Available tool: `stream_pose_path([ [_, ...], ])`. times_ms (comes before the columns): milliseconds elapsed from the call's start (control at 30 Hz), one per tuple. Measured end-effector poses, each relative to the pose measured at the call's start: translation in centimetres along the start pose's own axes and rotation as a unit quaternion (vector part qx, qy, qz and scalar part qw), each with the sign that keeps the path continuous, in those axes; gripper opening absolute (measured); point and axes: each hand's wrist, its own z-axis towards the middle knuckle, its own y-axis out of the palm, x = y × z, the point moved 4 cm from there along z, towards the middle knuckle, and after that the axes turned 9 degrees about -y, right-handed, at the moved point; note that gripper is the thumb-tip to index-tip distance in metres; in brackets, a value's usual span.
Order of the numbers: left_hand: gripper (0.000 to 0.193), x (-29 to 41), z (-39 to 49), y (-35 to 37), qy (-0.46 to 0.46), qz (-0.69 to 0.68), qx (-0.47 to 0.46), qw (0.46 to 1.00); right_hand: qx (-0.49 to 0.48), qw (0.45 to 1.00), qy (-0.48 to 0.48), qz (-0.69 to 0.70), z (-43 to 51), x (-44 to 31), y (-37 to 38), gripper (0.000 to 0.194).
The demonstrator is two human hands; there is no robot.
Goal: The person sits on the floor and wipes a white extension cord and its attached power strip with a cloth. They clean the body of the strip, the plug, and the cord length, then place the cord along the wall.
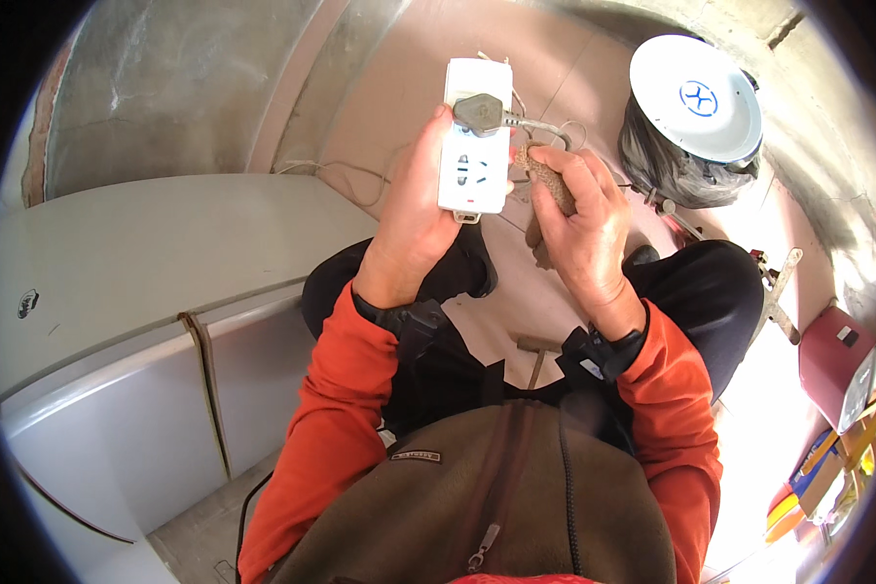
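My left hand (414,219) grips a white power strip (474,197) from its left side, with the thumb along the edge and fingertips showing past the right edge. A grey plug (478,114) sits in its upper socket, and the plug's cord (544,127) curves off to the right. The lower socket has nothing in it. In my right hand (584,212) a brown cloth (552,186) is pinched between thumb and fingers, close beside the strip and the cord. Whether the cloth touches the cord I cannot tell. Part of the cloth hangs below the hand.
A white appliance (175,233), seemingly a fridge, lies along my left. A white basin (671,87) tops a black-bagged bin (650,160) at upper right. Loose cords (358,171) trail over the tiled floor. A brush-like tool (539,346) lies between my legs; a red box (836,358) stands right.
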Motion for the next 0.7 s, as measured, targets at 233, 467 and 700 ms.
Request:
stream_pose_path([
  [233,0.043,-0.6,-0.1,0.3,0.002,0.003,-0.002,1.000,0.048,0.998,-0.045,-0.007,0.5,-0.6,-1.0,0.032],
  [467,0.046,-0.6,0.0,0.7,-0.017,-0.019,0.007,1.000,0.049,0.999,-0.006,0.007,0.5,-0.1,-1.4,0.029],
  [700,0.045,-0.9,-0.3,1.3,0.009,0.034,0.004,0.999,0.099,0.995,-0.003,0.026,1.1,-0.3,-2.2,0.029],
])
